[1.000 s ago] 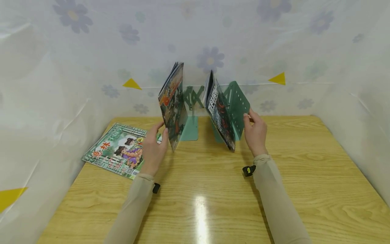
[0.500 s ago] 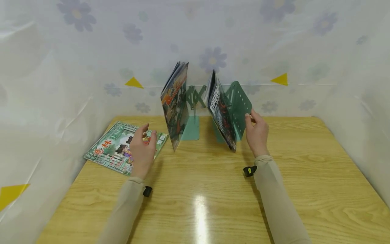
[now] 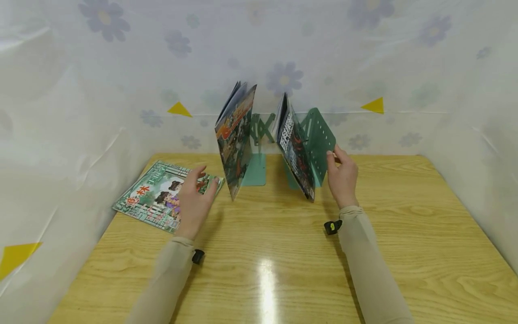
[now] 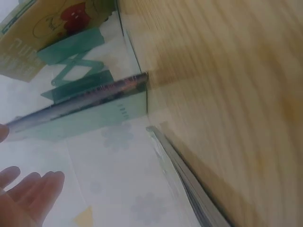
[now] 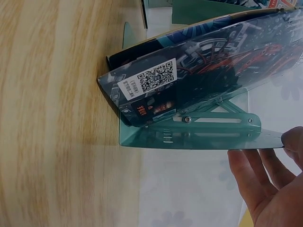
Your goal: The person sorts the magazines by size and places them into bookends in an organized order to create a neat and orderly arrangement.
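My right hand (image 3: 343,182) pinches the outer edge of the right plate of a green metal expandable bookend (image 3: 322,135); in the right wrist view the thumb and fingers (image 5: 253,175) sit on either side of that edge. A dark magazine (image 3: 297,157) leans inside this plate, a QR code on its cover. At the bookend's left end another magazine (image 3: 236,144) with orange lettering stands upright, its pages slightly fanned. My left hand (image 3: 193,204) holds nothing, fingers loosely bent. In the head view it overlaps a green magazine (image 3: 141,200) lying flat with a cartoon of two children.
The bookend's crossed lattice bars (image 3: 263,129) span between the two standing magazines. Behind rises a flowered white sheet (image 3: 226,36) with yellow triangles. The wooden table (image 3: 263,234) stretches toward me, its sides bounded by white sheeting.
My left hand has let go of the orange-lettered magazine and moved left over the flat green one, then slightly back right. The right hand keeps its hold on the bookend plate.
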`<state>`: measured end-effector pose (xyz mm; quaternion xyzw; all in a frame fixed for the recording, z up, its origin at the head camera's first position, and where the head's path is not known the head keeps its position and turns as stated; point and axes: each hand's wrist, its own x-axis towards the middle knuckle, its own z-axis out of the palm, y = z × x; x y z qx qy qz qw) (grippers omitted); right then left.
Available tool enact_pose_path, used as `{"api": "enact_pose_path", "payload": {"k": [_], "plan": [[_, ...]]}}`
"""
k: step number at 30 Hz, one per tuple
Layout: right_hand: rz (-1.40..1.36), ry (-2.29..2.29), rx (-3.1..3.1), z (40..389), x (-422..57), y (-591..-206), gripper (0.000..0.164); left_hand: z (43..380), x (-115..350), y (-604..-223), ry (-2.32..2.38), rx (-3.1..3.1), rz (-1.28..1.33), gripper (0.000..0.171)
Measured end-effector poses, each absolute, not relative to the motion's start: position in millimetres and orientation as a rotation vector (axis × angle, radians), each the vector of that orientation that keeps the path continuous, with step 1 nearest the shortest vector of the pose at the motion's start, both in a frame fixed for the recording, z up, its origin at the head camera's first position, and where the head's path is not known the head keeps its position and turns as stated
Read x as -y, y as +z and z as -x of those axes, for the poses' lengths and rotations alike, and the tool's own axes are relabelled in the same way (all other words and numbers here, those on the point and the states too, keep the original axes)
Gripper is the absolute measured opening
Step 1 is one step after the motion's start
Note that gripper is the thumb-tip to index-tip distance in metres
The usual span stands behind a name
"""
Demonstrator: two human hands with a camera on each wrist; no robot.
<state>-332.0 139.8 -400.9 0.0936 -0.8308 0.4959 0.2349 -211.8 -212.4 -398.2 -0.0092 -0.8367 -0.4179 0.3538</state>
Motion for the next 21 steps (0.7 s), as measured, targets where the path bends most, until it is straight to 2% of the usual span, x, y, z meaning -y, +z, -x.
{"api": "enact_pose_path", "payload": {"k": [11,21], "plan": [[-0.26,1.382,2.29,330.9,-137.8,-399.8,0.042,215.0,204.8,-396.9,-1.095,2.151,0.006,0.04],[-0.266,1.375,2.276,331.3,-139.7,-399.9,0.041,202.0,226.1,-400.0,-1.113,2.137,-0.149,0.037]]}}
